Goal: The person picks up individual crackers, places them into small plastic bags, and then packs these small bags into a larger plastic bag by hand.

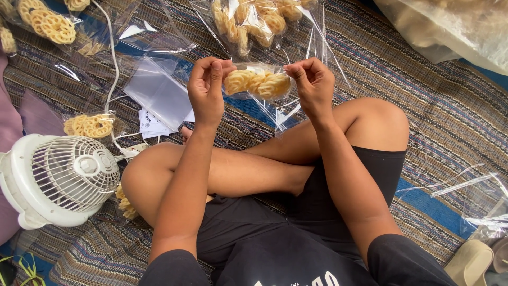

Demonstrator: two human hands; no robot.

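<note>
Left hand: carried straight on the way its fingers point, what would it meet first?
Probably the larger clear bag of spiral snacks lying on the mat beyond the left hand, though depth is hard to judge.

**Glossy film, rough snacks, woven mat**

You pinch a clear plastic bag (257,79) between your left hand (206,90) and right hand (313,85), and the film is thin, glossy and crinkled, catching white glints. Inside it, the coiled snacks (256,83) look dry, matt and ridged, a golden fried surface. Under you, the striped mat (402,69) is woven cloth, coarse and matt. Loose empty bags (159,90) lie on it, smooth and shiny, one looking frosted. The small fan (58,180) at your left is white plastic, smooth with a soft sheen. Your shorts (338,201) are black cloth, matt. The paper labels (153,124) look flat and dull white.
</note>
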